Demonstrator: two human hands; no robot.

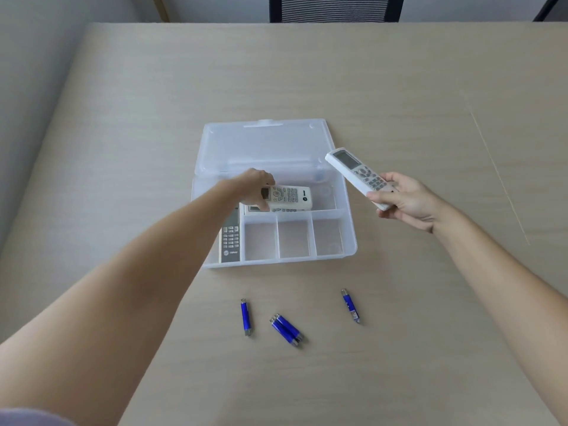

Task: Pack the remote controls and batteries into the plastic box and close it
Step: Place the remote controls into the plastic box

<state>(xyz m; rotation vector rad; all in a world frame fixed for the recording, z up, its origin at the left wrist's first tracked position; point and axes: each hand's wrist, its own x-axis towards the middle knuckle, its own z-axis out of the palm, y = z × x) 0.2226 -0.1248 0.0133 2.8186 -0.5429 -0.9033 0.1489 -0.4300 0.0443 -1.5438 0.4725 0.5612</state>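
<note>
One remote [289, 196] is gripped by the left hand [256, 187] inside the box [349, 238]. A second remote [358, 176] is gripped by the right hand [405, 201] beside it.

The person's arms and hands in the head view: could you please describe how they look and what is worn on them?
Both forearms are bare up to the frame's edges. The left hand and right hand show no gloves, rings, watches or bracelets. A bit of blurred greyish-lilac cloth, perhaps a sleeve, shows at the lower left corner.
</note>
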